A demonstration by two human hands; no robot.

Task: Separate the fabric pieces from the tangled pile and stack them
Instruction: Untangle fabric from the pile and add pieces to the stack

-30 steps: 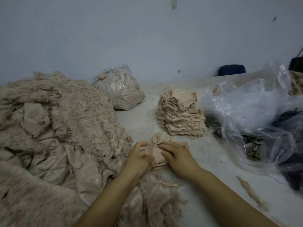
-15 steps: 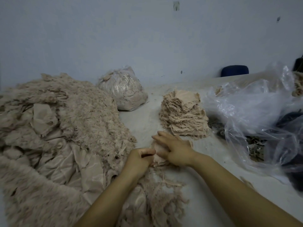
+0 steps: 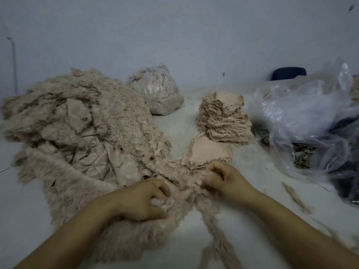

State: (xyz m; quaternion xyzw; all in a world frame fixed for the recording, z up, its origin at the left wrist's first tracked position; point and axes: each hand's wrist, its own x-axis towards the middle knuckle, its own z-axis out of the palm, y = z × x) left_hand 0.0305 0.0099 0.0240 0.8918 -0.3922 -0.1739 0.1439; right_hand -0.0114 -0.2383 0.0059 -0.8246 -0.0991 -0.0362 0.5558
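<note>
Both hands left the small piece (image 3: pixel 208 152) — now gripping tangled pile (image 3: pixel 81 133).

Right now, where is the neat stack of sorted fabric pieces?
In the head view, the stack sits on the table right of centre, beyond both hands, between the tangled pile on the left and the clear plastic bags on the right.

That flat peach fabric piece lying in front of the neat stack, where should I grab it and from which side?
Pinch the frayed near edge of the flat piece, coming from the near side, probably with the right hand just beside it. It lies flat and open, and its far corner seems tucked against the stack, so lifting the near edge should peel it free.
</note>
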